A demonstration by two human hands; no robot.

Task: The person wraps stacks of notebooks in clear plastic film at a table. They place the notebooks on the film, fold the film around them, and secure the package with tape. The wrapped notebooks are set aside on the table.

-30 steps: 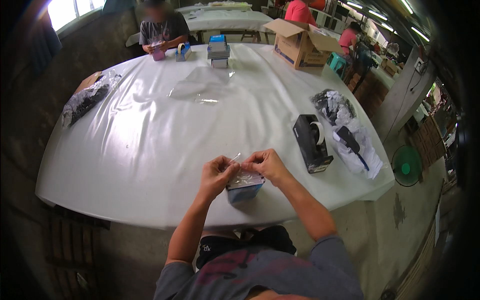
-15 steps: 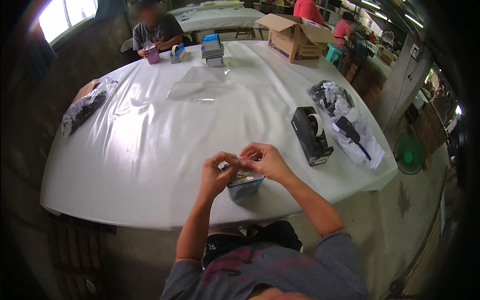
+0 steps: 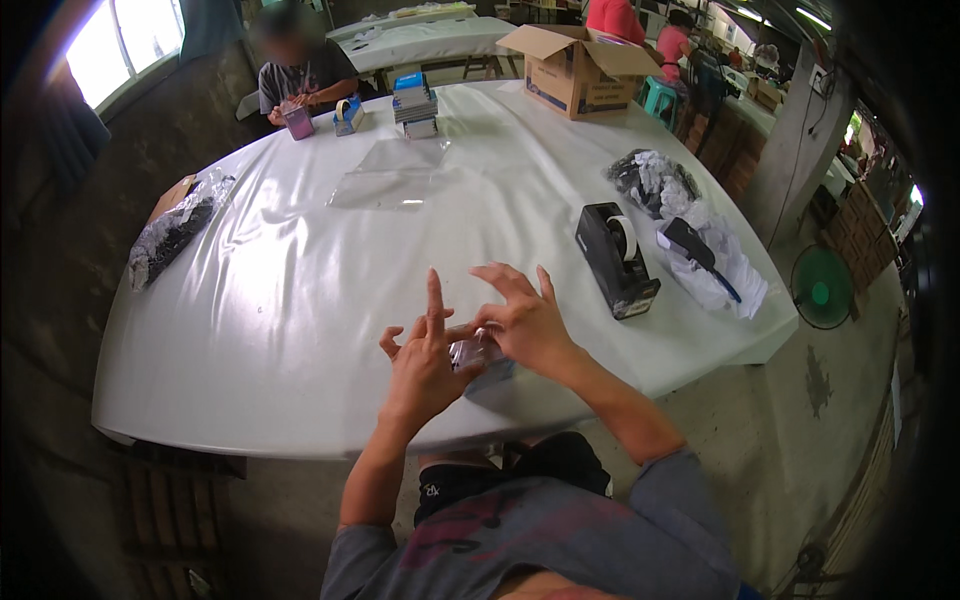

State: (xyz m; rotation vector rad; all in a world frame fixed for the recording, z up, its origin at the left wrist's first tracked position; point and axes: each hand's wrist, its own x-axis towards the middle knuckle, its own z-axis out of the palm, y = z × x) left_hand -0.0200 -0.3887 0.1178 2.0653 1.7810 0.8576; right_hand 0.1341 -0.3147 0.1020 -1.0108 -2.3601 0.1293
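Observation:
A small bluish box [image 3: 490, 380] lies at the table's near edge, with clear plastic film [image 3: 474, 350] over its top. My left hand [image 3: 422, 365] is round its left side, thumb low on the box, one finger over the film, and another finger pointing straight up. From the right, my right hand [image 3: 525, 325] pinches the film at the top between thumb and a finger; its other fingers are raised and spread. Both hands hide much of the box.
To the right stand a black tape dispenser [image 3: 612, 265], a black brush-like tool [image 3: 695, 250] and crumpled plastic bags [image 3: 655, 185]. Flat clear sleeves [image 3: 385, 185], stacked boxes [image 3: 414, 105] and an open carton [image 3: 570, 85] lie farther off. Across the table a person [image 3: 305, 80] handles a purple box.
My left index finger has straightened upward from a pinch. My right hand's upper fingers have lifted and spread. Both hands stay at the box, while the whole view has shifted slightly.

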